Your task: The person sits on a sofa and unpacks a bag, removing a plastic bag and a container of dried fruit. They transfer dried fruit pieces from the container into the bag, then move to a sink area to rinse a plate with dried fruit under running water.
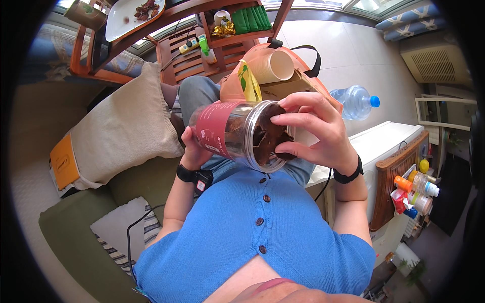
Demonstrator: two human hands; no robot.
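Note:
A clear jar [237, 123] with a dark red label lies tilted in front of my chest, its mouth turned to the right. My left hand [194, 150] holds it by the base, the thumb showing at the side and the other fingers mostly hidden beneath. Thin, dark brown dried pieces, like peel [268, 134], fill the mouth of the jar. At that mouth, the bent fingers and thumb of my right hand [314, 129] close around some of these pieces. No lid shows on the jar.
Beyond the jar stands an orange bag [232, 83] with stacked paper cups [273, 66] and a yellow packet [249, 81]. A large water bottle [355, 102] lies on the floor to the right. A wooden shelf unit at the far left bears a white tray [118, 22].

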